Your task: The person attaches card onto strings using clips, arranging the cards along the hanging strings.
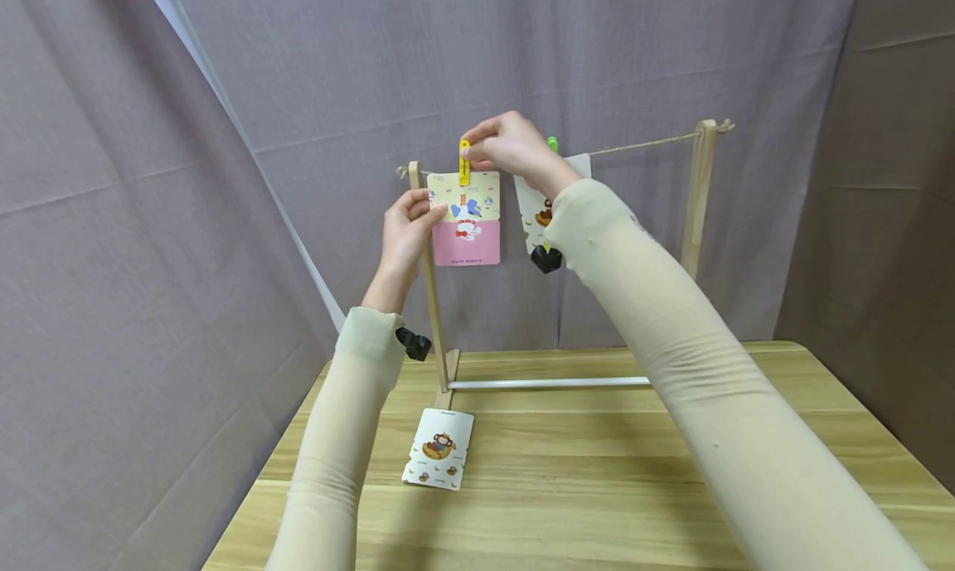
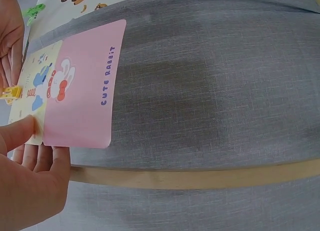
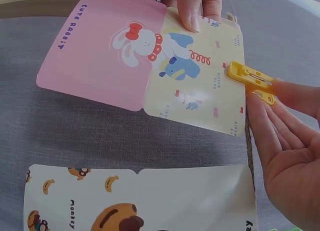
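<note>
The left hand point(image 1: 401, 241) pinches the rabbit card point(image 1: 467, 241), the right hand point(image 1: 518, 148) a yellow clip point(image 1: 464, 170); only the head view shows a monkey card point(image 1: 438, 449) lying toward the left edge of the table point(image 1: 552, 488).

3 crds point(image 1: 466, 223), 2 clps point(image 1: 465, 173)

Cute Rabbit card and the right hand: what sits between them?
A yellow clothespin, clearest in the right wrist view: the right hand pinches one end, while the other end overlaps the edge of the Cute Rabbit card.
</note>
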### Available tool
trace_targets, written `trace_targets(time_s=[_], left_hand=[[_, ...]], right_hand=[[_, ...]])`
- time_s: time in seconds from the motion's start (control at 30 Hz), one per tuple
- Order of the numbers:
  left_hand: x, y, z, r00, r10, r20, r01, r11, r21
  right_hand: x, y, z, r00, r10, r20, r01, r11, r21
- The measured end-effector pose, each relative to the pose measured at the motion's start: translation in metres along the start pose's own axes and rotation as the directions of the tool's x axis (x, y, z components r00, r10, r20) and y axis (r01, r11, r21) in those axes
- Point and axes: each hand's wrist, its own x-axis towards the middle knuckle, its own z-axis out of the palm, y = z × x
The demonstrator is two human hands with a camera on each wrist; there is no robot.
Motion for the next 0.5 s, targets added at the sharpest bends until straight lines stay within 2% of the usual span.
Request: trace_targets(time_s=[0.23,0.5], left_hand=[[-0.0001,-0.0018,0.0005,1.0,0.003,0.002,-0.003,1.0,-0.003],[-0.0001,-0.0026,-0.0005,1.0,-0.014,0.012,0.014,1.0,0.014]], right_hand=[[-0.0032,-0.0012,-0.0003,0.999,0.018,0.027,-0.017,0.999,-0.041],[-0.004,0.0031,0.0017,1.0,0.016,0.016,-0.015,0.997,-0.077]])
